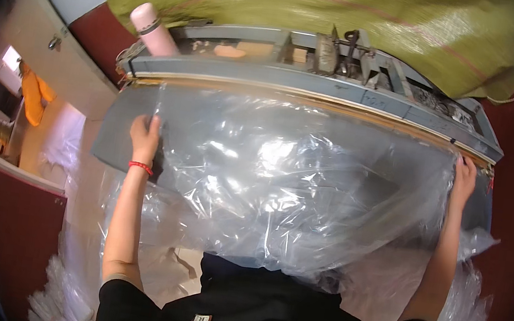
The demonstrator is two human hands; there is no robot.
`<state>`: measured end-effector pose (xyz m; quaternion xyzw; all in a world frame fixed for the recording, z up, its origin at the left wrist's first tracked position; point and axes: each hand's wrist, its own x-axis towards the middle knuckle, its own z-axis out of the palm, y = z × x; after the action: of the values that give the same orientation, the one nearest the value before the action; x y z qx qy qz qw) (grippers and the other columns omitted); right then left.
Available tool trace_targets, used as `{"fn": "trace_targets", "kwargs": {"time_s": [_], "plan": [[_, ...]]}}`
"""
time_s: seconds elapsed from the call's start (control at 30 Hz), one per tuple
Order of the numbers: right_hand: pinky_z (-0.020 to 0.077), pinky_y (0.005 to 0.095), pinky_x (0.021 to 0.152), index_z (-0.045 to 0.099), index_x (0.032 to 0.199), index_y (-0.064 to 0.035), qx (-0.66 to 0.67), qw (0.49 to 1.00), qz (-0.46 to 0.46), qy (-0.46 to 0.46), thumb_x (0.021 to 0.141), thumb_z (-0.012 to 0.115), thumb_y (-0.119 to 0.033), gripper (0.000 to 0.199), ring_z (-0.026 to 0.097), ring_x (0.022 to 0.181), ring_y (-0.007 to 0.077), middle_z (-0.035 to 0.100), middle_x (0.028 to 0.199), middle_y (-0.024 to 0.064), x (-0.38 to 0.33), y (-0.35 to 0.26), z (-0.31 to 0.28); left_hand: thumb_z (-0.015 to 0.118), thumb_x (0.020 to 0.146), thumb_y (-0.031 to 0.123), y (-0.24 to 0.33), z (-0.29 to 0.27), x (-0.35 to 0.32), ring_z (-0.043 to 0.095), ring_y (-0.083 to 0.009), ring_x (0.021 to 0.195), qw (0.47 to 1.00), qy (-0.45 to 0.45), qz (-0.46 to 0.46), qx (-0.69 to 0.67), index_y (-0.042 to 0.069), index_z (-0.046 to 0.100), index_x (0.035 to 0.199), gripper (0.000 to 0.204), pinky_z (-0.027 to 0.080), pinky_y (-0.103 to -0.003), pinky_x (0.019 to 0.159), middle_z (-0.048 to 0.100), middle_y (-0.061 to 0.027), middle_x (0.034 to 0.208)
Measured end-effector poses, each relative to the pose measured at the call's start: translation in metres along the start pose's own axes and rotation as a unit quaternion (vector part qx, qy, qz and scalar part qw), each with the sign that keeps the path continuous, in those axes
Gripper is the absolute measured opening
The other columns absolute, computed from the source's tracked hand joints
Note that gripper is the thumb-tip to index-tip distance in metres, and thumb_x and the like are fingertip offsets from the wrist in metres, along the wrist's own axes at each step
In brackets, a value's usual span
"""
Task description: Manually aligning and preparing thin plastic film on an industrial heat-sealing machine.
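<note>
Black shirt (263, 306): nearest the camera, at the near edge, worn by the person.

Clear plastic sheet (293, 185): large, crinkled, glossy; lay spread across the grey tabletop (117, 134), its near part hanging off toward the shirt.

Left hand (145, 135): red band at the wrist; fingers lay flat on the sheet's far left corner, pressing it down. Whether it pinched the edge could not be told.

Right hand (465, 176): fingers curled at the sheet's far right edge, apparently gripping it.

Grey machine (322, 71): long metal frame along the far side, just beyond the sheet.

Pink bottle (150, 29): stood at the machine's far left end.

Green sack (330, 13): draped behind the machine.

Plastic heap (68, 291): on the floor, near left.

Risk noted: the slippery film could slide from either hand or wrinkle, and uneven pull might skew its far edge against the machine.
</note>
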<state>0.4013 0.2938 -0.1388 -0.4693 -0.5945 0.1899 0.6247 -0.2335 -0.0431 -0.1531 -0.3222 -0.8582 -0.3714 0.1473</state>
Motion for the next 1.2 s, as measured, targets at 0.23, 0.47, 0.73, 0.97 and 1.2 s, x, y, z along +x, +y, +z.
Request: {"fn": "trace_targets", "kwargs": {"time_s": [0.23,0.47,0.73,0.97,1.2], "plan": [[0.0278,0.0198,0.056,0.041,0.066,-0.0066,-0.208,0.948,0.113,-0.214,0.078,0.056,-0.013,0.02,0.03,0.062,0.0062,0.032,0.065,-0.0047,-0.089,-0.028,-0.158,0.061,0.067,0.01,0.029,-0.019,-0.03,0.048,-0.0307,0.085,0.989,-0.018,0.143,-0.015,0.002,0.056,0.071,0.01,0.038,-0.038,0.077,0.056,-0.0131,0.083],[0.0404,0.0324,0.053,0.054,0.057,0.0015,-0.567,0.662,0.133,-0.472,0.065,0.06,-0.007,0.014,0.053,0.055,0.0232,0.055,0.06,0.0155,-0.125,-0.034,-0.249,0.059,0.071,0.001,0.118,-0.026,-0.072,0.052,-0.0247,0.081,0.941,-0.087,0.262,-0.197,0.001,0.056,0.075,0.005,0.041,-0.031,0.072,0.057,-0.0104,0.083],[0.0379,0.0244,0.054,0.056,0.077,0.0002,-0.066,0.883,-0.087,-0.457,0.069,0.063,-0.007,0.013,0.044,0.058,0.0118,0.05,0.066,0.0043,-0.093,-0.222,0.053,0.062,0.066,0.003,0.173,-0.019,-0.111,0.056,-0.0266,0.079,0.901,-0.092,0.361,-0.222,0.004,0.054,0.073,0.011,0.045,-0.034,0.066,0.058,-0.0116,0.101],[0.0413,0.0271,0.079,0.049,0.11,-0.0007,0.132,0.84,-0.277,-0.448,0.067,0.068,-0.012,0.048,0.049,0.099,0.0162,0.052,0.108,0.0118,-0.174,-0.274,0.247,0.065,0.062,0.006,0.192,-0.029,-0.124,0.054,-0.0243,0.082,0.897,-0.088,0.396,-0.173,0.005,0.054,0.069,0.013,0.041,-0.033,0.067,0.057,-0.0086,0.096],[0.0427,0.0218,0.062,0.055,0.082,-0.0035,0.317,0.824,0.016,-0.468,0.086,0.048,-0.011,0.012,0.054,0.067,0.0087,0.056,0.072,0.0025,-0.173,-0.243,0.268,0.063,0.069,0.013,0.158,-0.063,-0.086,0.054,-0.0203,0.083,0.946,0.065,0.308,-0.074,0.003,0.051,0.094,0.03,0.041,-0.03,0.074,0.056,-0.0092,0.096]]}}
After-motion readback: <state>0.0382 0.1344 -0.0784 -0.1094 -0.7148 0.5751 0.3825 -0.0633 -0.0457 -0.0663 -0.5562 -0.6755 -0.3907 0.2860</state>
